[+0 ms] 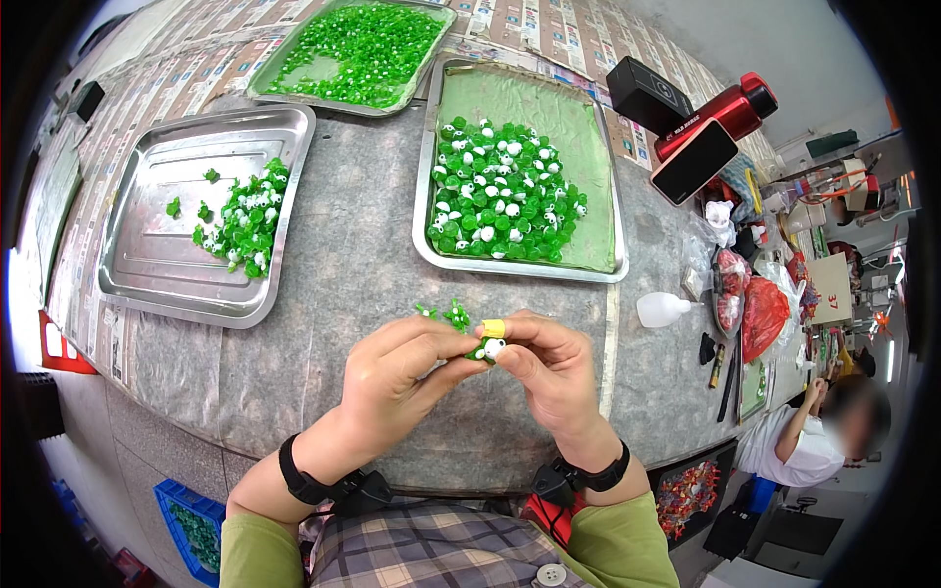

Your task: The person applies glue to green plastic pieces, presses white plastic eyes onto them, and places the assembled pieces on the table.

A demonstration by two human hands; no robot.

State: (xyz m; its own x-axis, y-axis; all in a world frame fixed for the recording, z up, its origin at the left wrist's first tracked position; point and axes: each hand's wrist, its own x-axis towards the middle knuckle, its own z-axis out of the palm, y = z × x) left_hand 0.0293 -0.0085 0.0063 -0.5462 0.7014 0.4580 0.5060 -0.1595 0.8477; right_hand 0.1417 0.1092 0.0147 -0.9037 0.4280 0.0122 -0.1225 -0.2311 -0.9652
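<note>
Head cam: left hand [397, 367] and right hand [552, 377] are both pinched on one little green-and-white piece [493, 349], over the near side of the bench [363, 216]. Yellow wrap [493, 328] on a right fingertip, green bits [456, 315] just beyond, tray [524, 269] of green-and-white beads [505, 191] farther back.

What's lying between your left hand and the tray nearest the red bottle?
In the head view, small green pieces lie on the gray table between the left hand and that tray.
</note>
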